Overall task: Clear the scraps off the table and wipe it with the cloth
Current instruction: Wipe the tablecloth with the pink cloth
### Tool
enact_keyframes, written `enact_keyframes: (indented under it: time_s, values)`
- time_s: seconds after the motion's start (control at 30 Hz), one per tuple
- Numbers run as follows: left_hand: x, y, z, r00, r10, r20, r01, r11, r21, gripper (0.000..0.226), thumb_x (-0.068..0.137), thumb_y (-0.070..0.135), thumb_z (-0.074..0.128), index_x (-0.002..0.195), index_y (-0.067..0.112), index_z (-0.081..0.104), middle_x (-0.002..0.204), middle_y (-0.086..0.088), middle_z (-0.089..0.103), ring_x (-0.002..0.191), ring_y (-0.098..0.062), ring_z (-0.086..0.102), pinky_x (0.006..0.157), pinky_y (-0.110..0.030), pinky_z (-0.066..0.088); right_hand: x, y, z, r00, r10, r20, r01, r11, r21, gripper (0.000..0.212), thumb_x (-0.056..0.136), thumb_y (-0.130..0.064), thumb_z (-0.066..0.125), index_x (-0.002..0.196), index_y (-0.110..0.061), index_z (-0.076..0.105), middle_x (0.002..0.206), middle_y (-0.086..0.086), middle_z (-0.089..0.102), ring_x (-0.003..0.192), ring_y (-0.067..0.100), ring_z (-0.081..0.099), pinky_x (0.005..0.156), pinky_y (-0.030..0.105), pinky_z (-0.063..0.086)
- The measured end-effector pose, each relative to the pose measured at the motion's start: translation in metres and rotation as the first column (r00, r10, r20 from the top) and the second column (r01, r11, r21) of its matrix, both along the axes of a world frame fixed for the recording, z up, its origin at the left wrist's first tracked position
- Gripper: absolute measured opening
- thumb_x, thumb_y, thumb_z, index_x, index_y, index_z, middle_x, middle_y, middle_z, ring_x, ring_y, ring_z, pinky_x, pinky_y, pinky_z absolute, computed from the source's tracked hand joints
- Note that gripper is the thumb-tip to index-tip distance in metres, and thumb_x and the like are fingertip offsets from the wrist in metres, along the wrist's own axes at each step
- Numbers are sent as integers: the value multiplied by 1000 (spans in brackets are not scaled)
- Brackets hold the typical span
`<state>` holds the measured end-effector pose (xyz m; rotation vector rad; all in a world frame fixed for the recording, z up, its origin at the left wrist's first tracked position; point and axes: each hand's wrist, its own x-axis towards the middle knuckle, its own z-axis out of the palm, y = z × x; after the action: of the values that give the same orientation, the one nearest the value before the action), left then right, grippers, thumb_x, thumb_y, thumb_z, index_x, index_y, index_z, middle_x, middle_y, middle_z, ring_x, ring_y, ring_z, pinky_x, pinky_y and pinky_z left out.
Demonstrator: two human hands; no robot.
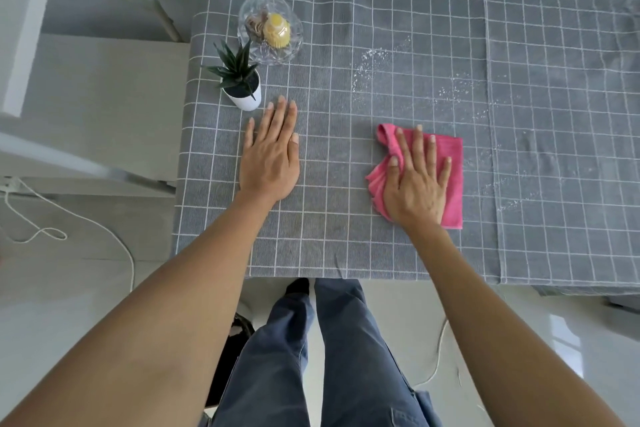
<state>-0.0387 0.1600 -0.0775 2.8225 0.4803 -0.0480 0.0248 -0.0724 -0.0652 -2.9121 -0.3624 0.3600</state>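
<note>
The table (346, 236) is covered in a grey cloth with a white grid. The left hand (270, 156) lies flat on it, palm down, fingers straight and close together, holding nothing. The right hand (417, 184) is spread flat on top of the pink cloth (453, 177), fingers straight and slightly fanned, pressing it to the table rather than gripping it. The cloth sits near the front edge, right of centre, bunched and folded along its left side and flat on its right. White scraps (372, 64), fine like crumbs or grains, lie scattered beyond the cloth in a curved band, with a second patch (453, 92) farther right and fainter specks (509, 191) trailing down the right side; what they are made of is hard to tell at this sharpness. Just beyond the left hand's fingertips stands a small plant (239, 74) in a white pot, and touching or just behind it a glass dish (270, 28) holding a yellow object. Below the table edge, the person's dark trousers (346, 357) show over a pale floor.
</note>
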Motion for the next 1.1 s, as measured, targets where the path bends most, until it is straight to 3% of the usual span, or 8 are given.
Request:
enact_keyframes:
  time_s: [0.2,0.33,0.5,0.7,0.9,1.1]
  values:
    - [0,-1,-1,1000,16,1,-16,1000,16,54,102,30,11,153,21,-2,161,3,-5,148,-13,-6,120,-42,-3,-4,6,2,991,-136,-16,137,990,23,53,101,-44,7,153,-35,-2,161,-5,-12,147,18,-15,117,50,-13]
    - [2,-1,0,1000,21,-12,-21,1000,22,54,102,31,12,153,21,-4,161,3,-7,147,-13,-7,120,-41,-4,-36,45,4,998,50,-39,-49,998,26,54,99,-49,0,150,-38,-11,158,-5,-22,144,19,-23,115,49,-16]
    - [1,-1,1,1000,15,-3,-15,1000,21,54,103,30,14,153,21,-2,161,3,-5,148,-13,-6,120,-40,-5,-60,63,2,976,215,-25,-212,974,75,53,100,-45,4,152,-39,0,160,-9,-11,146,13,-17,117,49,-14]
    - [2,-2,1,1000,23,-12,-22,999,27,53,102,30,13,153,21,-2,161,3,-5,148,-13,-5,120,-41,-3,-39,41,-2,1000,12,-14,-12,999,42,53,99,-45,4,152,-39,-2,161,-6,-10,147,17,-14,117,49,-13]
    - [2,-2,2,1000,28,-6,-28,999,23,53,103,30,14,153,21,0,161,3,-4,148,-13,-4,120,-40,-4,-71,67,4,978,204,-40,-199,975,96,52,101,-44,6,152,-39,0,160,-8,-12,145,13,-19,117,48,-13]
    - [1,-1,1,1000,25,-4,-25,999,23,53,103,30,14,153,22,-1,161,3,-4,148,-12,-5,120,-40,-4,-46,39,-1,998,66,-4,-66,995,75,51,102,-43,10,152,-39,3,161,-9,-7,147,14,-13,117,47,-13]
